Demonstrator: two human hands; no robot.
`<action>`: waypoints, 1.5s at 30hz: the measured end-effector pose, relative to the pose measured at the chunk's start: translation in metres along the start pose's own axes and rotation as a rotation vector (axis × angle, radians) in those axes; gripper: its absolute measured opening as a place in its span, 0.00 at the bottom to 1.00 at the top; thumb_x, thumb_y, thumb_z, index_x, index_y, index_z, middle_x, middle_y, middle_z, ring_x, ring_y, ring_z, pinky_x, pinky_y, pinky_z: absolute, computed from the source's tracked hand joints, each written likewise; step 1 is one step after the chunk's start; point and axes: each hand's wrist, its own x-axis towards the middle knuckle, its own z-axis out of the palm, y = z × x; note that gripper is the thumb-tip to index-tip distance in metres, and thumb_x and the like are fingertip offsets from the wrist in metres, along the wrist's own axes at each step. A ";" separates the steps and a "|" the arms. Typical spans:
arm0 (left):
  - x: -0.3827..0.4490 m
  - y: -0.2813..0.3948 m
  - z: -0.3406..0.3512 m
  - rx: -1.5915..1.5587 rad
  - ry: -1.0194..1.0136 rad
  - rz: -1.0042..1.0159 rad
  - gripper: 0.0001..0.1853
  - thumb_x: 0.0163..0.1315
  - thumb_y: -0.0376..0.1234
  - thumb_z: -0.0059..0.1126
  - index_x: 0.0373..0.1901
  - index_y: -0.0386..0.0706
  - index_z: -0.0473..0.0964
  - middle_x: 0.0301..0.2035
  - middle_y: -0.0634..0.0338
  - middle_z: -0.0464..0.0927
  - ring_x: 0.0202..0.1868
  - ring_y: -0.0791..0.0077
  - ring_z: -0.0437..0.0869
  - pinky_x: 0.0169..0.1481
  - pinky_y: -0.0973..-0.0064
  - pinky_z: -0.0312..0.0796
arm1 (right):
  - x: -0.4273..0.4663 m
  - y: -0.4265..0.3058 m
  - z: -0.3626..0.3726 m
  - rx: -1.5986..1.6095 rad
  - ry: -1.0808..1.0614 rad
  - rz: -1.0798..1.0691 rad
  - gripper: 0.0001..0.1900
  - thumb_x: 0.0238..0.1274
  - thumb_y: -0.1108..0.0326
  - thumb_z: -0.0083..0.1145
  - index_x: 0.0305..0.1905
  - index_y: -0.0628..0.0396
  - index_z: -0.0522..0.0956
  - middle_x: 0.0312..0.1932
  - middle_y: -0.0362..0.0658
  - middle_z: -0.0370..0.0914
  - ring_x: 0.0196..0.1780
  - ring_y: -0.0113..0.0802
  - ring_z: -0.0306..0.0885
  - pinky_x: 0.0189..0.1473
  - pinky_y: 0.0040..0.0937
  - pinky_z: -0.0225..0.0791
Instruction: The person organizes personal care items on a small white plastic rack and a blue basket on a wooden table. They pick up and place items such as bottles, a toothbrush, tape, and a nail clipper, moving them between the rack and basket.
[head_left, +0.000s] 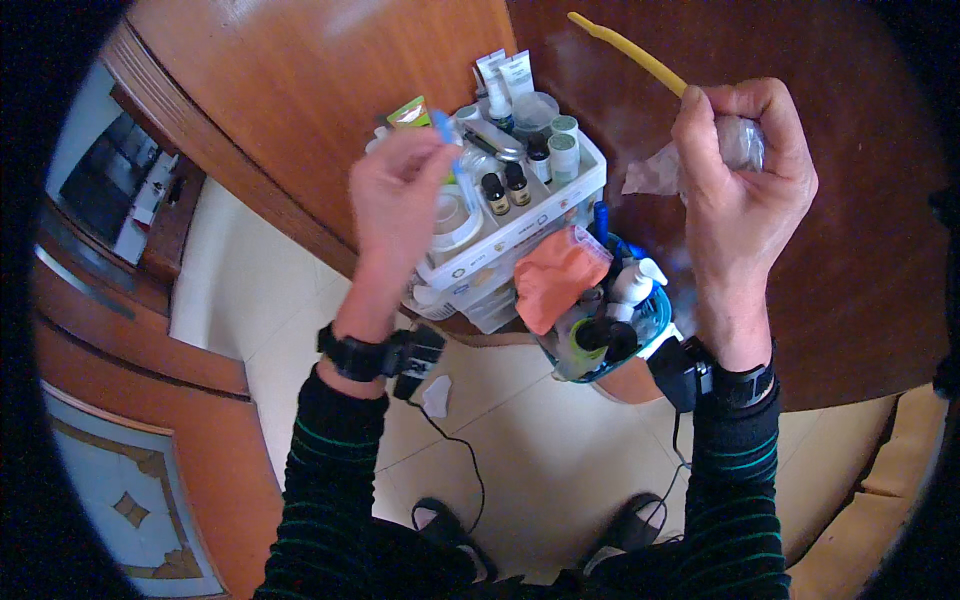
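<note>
My left hand (401, 187) is raised over the left side of a white plastic organizer (517, 217). It pinches a slim light-blue stick-like item (442, 126), too blurred to name exactly. On the right, my right hand (739, 180) grips a thin yellow stick (634, 52) between thumb and forefinger, its free end pointing up and left. Crumpled clear plastic (741, 142) shows within the curl of that hand; whether it is held or lies behind cannot be told. Small dark dropper-type bottles (517, 184), white tubes (516, 75) and green-lidded jars (563, 156) stand in the organizer's top.
A teal basket (660, 311) beside the organizer holds a white pump bottle (634, 281) and an orange cloth pouch (559, 277). Both stand at the edge of a dark wooden table (847, 300). A wooden panel (300, 97) rises behind. A white scrap (436, 396) lies on the tiled floor. Cables hang from both wrist devices.
</note>
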 end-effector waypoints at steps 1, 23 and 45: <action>0.004 0.001 -0.019 -0.076 -0.006 -0.060 0.06 0.68 0.30 0.64 0.42 0.38 0.84 0.38 0.58 0.87 0.39 0.78 0.86 0.46 0.78 0.78 | 0.000 0.000 0.000 -0.006 0.001 -0.028 0.08 0.59 0.74 0.67 0.32 0.57 0.76 0.22 0.35 0.74 0.27 0.16 0.67 0.28 0.20 0.66; 0.010 -0.043 -0.076 0.093 -0.119 -0.473 0.19 0.58 0.22 0.67 0.50 0.32 0.71 0.30 0.50 0.82 0.27 0.72 0.87 0.30 0.76 0.82 | -0.017 -0.010 0.023 0.090 -0.128 0.104 0.07 0.60 0.75 0.66 0.33 0.57 0.75 0.22 0.35 0.74 0.28 0.16 0.68 0.30 0.20 0.67; 0.010 -0.076 -0.086 0.764 -0.325 -0.015 0.08 0.67 0.28 0.55 0.41 0.44 0.83 0.37 0.49 0.84 0.38 0.52 0.85 0.45 0.60 0.78 | -0.047 -0.017 0.035 0.293 -0.309 0.141 0.07 0.59 0.75 0.64 0.32 0.58 0.74 0.22 0.41 0.74 0.26 0.22 0.71 0.30 0.26 0.70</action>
